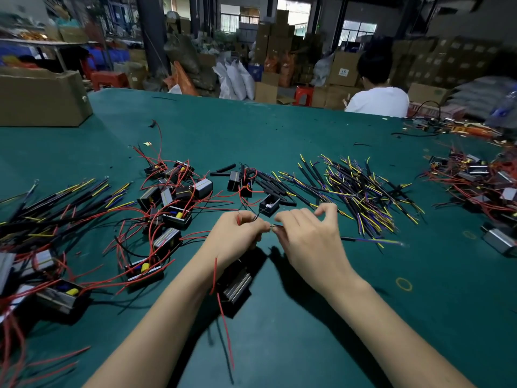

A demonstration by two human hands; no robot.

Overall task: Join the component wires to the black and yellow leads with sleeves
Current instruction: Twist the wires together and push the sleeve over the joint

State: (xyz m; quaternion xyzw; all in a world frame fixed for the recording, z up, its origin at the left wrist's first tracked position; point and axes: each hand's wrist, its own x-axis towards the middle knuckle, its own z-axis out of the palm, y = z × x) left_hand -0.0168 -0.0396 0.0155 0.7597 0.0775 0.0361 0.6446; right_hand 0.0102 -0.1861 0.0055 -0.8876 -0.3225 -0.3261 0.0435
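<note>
Both grips closed on thin wire: left hand (237,233) pinching a bare wire end, right hand (305,233) pinching the stripped tip of a black sleeved lead (363,241), whose yellow and purple strands trail out to the right of the hands. Fingertips nearly touching, so the two wire ends meet between them; too small to tell whether already twisted. Black box-shaped component with a metal face (236,287) hanging just below the left wrist, a red wire (223,306) dangling from it toward the camera.

Step in hand, by judgement: joining one component wire to one lead. Next move probably calls for twisting the bare ends tight, then sliding a black sleeve over the joint without pulling it apart.

Loose short black sleeves (223,170) lying on the green desk (279,130) beyond the hands. Pile of black and yellow leads (363,191) beyond and right of the hands. Heap of components with red wires (167,197) left of the hands.
</note>
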